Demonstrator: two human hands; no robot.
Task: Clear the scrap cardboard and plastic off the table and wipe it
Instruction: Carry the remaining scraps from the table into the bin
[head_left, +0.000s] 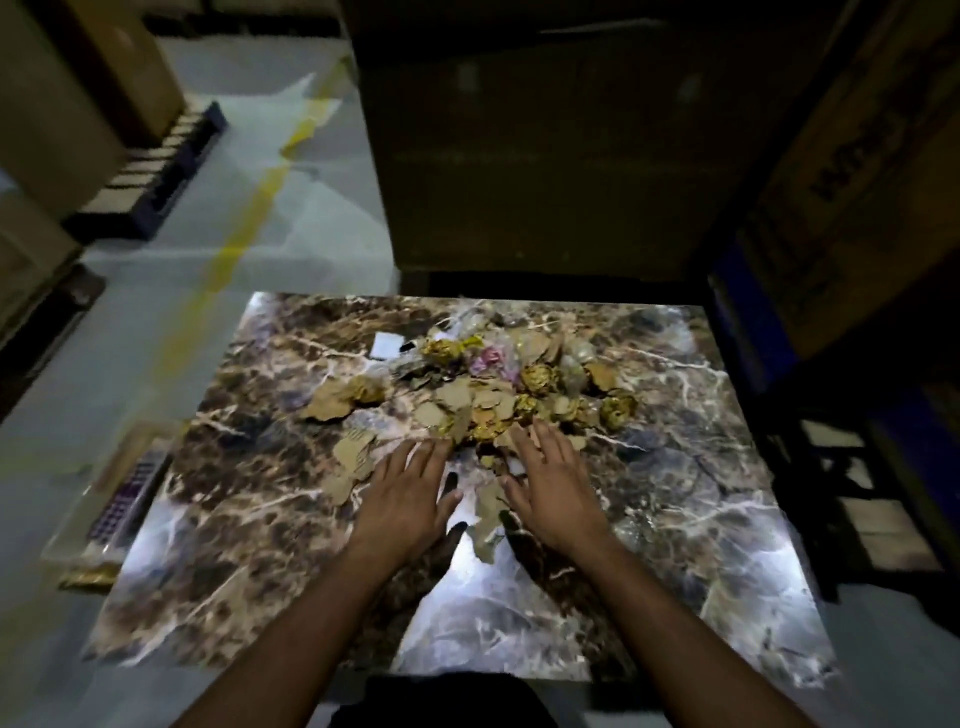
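A glossy brown marble table (675, 509) carries a heap of torn cardboard scraps (457, 400) mixed with crumpled gold wrappers (535, 379), clear plastic (571, 364) and a pink crumpled piece (491, 358). A small white card (387, 345) lies at the heap's far left. My left hand (410, 499) lies flat with straight fingers at the near edge of the heap, beside loose cardboard bits (353, 457). My right hand (550, 483) is also flat and spread, fingertips touching the scraps. A cardboard strip (485, 519) lies between both hands.
Large cardboard boxes (545, 156) stand right behind the table and at the right (857, 156). On the floor to the left are a clear tray (119, 493), a blue pallet (156, 166) and a yellow floor line (249, 218). A dark frame (831, 467) stands at the right.
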